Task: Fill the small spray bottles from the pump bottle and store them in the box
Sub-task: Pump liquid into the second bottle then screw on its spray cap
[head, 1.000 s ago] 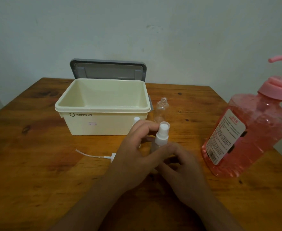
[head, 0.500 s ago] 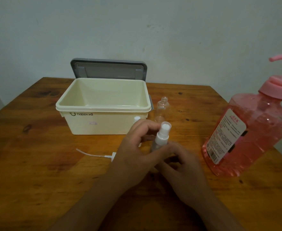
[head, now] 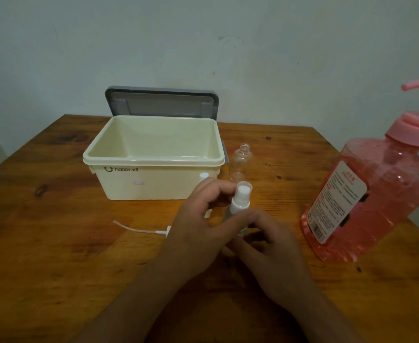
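Both hands meet on one spray bottle (head: 239,201), which stands upright between them. The left hand (head: 201,221) curls round its neck, fingertips at the white head and thumb across the body. The right hand (head: 272,248) pinches the lower body from the other side. A bit of dark print shows low on the bottle, mostly hidden by the fingers and not readable.

Beyond the left hand sits the cream box (head: 151,161), open and with nothing inside. Its front carries a smile mark and writing that reads roughly "happy.vdl". A small pale sticker below that is too faint to read. The grey lid (head: 161,100) stands up behind the box.

Just past the hands, beside the box's right corner, stands a clear open bottle (head: 241,164) with bare threads. A white cap (head: 204,176) peeks over the left hand's knuckles. Left of the left hand a loose spray head (head: 139,229) with its thin tube lies on the wooden surface (head: 54,243).

To the right of the right hand, apart from it, is the big pink pump bottle (head: 381,194). Its white label (head: 339,194) has red print and a barcode, too small to read.
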The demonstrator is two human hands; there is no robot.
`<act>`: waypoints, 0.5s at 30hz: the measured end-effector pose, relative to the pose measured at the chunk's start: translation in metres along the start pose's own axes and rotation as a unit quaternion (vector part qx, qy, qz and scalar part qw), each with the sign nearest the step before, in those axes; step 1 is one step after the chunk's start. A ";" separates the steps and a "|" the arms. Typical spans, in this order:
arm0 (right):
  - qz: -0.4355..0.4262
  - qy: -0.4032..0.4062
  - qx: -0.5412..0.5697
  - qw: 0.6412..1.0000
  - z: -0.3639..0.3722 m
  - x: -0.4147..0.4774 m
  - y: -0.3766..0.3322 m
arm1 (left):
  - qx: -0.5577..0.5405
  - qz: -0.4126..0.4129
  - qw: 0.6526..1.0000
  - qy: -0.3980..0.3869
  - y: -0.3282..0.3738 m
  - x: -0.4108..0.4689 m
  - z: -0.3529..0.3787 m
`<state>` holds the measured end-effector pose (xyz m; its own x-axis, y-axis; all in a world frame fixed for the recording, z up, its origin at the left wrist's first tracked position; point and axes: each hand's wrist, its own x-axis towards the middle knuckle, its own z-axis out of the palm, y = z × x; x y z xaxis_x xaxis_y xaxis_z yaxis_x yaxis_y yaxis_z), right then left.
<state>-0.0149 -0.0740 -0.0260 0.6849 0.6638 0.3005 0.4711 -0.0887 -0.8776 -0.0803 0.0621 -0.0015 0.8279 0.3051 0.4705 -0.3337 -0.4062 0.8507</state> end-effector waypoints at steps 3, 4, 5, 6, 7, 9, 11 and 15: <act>-0.002 0.001 -0.002 1.000 -0.001 0.001 -0.002 | -0.014 -0.010 1.000 0.000 0.000 -0.001 -0.002; -0.004 0.002 -0.001 1.000 0.000 0.000 -0.002 | -0.018 -0.012 1.000 0.000 0.000 -0.002 -0.003; -0.004 0.003 0.000 1.000 0.000 0.000 -0.002 | -0.020 -0.012 1.000 0.001 0.000 -0.002 -0.004; -0.005 0.004 0.000 1.000 0.000 0.000 -0.002 | -0.019 -0.011 1.000 0.001 0.001 -0.002 -0.004; -0.005 0.006 0.002 1.000 0.000 0.000 -0.001 | -0.019 -0.011 1.000 0.000 0.001 -0.002 -0.005; -0.005 0.011 0.002 1.000 0.000 0.000 0.000 | -0.024 -0.015 1.000 -0.002 0.001 -0.002 -0.005; -0.005 0.014 -0.007 1.000 0.000 0.000 0.000 | -0.032 -0.020 0.999 -0.005 0.002 -0.002 -0.005; -0.011 0.009 -0.019 1.000 0.000 0.000 0.000 | -0.054 -0.010 0.998 -0.014 0.005 -0.003 -0.006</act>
<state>-0.0151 -0.0742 -0.0263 0.6844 0.6517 0.3269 0.5062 -0.1020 -0.8564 -0.0872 0.0640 0.0023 0.8472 0.2873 0.4468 -0.3614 -0.3048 0.8812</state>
